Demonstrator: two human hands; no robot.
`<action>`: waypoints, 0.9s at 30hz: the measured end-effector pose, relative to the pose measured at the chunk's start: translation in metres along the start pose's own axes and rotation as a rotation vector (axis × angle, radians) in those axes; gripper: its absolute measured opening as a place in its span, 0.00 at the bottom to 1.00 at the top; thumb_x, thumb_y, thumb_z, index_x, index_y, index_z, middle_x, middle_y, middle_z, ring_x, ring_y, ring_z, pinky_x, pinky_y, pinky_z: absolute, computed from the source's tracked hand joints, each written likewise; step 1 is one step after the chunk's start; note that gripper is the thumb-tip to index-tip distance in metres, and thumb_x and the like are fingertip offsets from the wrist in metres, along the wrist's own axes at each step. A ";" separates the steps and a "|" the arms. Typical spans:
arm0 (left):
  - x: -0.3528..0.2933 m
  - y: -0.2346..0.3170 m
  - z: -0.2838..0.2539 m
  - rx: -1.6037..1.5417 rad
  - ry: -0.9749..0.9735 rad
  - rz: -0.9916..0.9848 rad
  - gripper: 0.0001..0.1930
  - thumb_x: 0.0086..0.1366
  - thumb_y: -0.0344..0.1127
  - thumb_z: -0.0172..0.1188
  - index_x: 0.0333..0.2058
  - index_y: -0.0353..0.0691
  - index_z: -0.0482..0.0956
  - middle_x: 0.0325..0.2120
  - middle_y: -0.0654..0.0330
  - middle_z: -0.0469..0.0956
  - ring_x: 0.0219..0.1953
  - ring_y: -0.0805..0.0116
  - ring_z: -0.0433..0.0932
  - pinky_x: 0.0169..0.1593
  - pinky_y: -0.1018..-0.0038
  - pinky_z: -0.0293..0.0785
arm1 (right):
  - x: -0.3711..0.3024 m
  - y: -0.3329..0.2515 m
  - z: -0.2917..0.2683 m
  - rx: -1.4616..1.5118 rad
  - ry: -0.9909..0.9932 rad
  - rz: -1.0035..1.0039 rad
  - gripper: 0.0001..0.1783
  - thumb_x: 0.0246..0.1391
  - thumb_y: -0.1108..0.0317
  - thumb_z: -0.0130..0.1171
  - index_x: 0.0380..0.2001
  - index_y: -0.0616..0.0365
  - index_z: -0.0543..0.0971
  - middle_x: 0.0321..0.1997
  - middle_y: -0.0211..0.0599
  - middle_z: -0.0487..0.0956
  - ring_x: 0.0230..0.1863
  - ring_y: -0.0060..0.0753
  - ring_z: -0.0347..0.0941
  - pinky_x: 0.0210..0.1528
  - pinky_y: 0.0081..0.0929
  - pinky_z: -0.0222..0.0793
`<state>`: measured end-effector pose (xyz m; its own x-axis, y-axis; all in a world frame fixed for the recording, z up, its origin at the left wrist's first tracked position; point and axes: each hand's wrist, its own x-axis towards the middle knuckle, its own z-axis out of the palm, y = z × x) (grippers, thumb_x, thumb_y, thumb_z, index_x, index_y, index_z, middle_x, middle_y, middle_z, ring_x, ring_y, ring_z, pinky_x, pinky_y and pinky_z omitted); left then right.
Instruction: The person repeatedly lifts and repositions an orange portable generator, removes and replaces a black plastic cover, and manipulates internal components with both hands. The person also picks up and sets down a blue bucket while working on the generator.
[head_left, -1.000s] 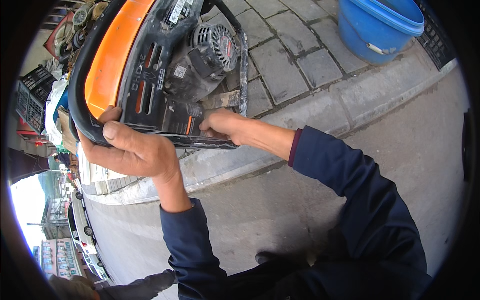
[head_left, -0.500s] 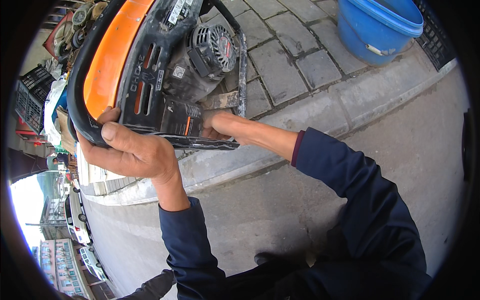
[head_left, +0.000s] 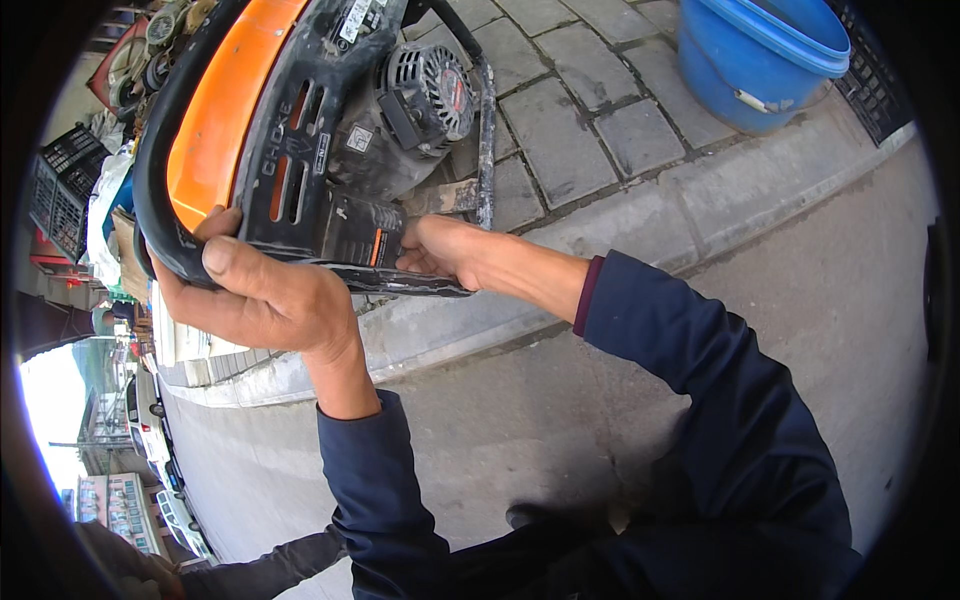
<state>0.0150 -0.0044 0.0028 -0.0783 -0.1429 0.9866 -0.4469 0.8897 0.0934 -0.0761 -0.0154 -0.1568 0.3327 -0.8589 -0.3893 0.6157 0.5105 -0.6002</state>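
Observation:
A generator-like machine (head_left: 350, 150) with an orange top panel (head_left: 225, 120), a black tubular frame and a round slotted pull-starter cover (head_left: 432, 92) stands at the upper left. My left hand (head_left: 265, 295) is wrapped round the frame's near left corner, its thumb resting along the tube. My right hand (head_left: 440, 250) reaches over the lower frame bar with its fingers curled beside a dark box-shaped part (head_left: 362, 232) bearing an orange stripe. Fingertips of that hand are partly hidden, so what they pinch or touch does not show.
Grey paving blocks (head_left: 560, 120) and a concrete kerb (head_left: 640, 215) border the road. A blue bucket (head_left: 750, 75) and a black crate (head_left: 875, 90) stand at upper right. Crates (head_left: 65, 185) and machine parts crowd the left. A person in dark clothing (head_left: 250, 565) is at lower left.
My right hand has shifted slightly left and its fingers sit a little closer to the dark part. My left hand keeps its grip. The person at lower left shows more.

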 end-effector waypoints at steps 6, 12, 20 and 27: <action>-0.001 0.002 0.002 -0.030 -0.003 -0.029 0.23 0.79 0.42 0.45 0.61 0.26 0.61 0.35 0.55 0.75 0.37 0.72 0.77 0.41 0.77 0.79 | -0.001 -0.005 0.000 -0.002 0.011 0.020 0.10 0.65 0.65 0.47 0.42 0.58 0.74 0.37 0.36 0.78 0.35 0.27 0.72 0.39 0.29 0.70; -0.003 0.006 0.004 -0.021 0.016 -0.046 0.23 0.79 0.42 0.44 0.60 0.27 0.61 0.36 0.55 0.75 0.37 0.72 0.77 0.41 0.78 0.80 | 0.000 -0.005 0.003 0.087 0.056 0.028 0.07 0.64 0.69 0.46 0.37 0.59 0.72 0.31 0.34 0.75 0.25 0.24 0.71 0.27 0.23 0.72; 0.000 0.004 -0.001 0.023 -0.032 0.004 0.23 0.80 0.43 0.44 0.60 0.27 0.60 0.37 0.56 0.74 0.38 0.73 0.76 0.44 0.77 0.78 | -0.003 -0.003 0.003 -0.067 0.081 -0.045 0.07 0.64 0.69 0.51 0.32 0.55 0.76 0.26 0.28 0.76 0.26 0.23 0.70 0.31 0.22 0.61; 0.000 0.001 0.001 0.025 -0.005 0.026 0.23 0.79 0.42 0.46 0.60 0.26 0.61 0.37 0.55 0.75 0.38 0.73 0.76 0.43 0.77 0.78 | -0.003 0.006 -0.007 -0.881 0.292 -0.553 0.13 0.51 0.64 0.64 0.30 0.66 0.81 0.30 0.50 0.83 0.36 0.50 0.82 0.44 0.41 0.74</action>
<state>0.0136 -0.0035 0.0029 -0.0944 -0.1215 0.9881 -0.4668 0.8820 0.0639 -0.0784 -0.0100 -0.1640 -0.0886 -0.9960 0.0088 -0.1404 0.0037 -0.9901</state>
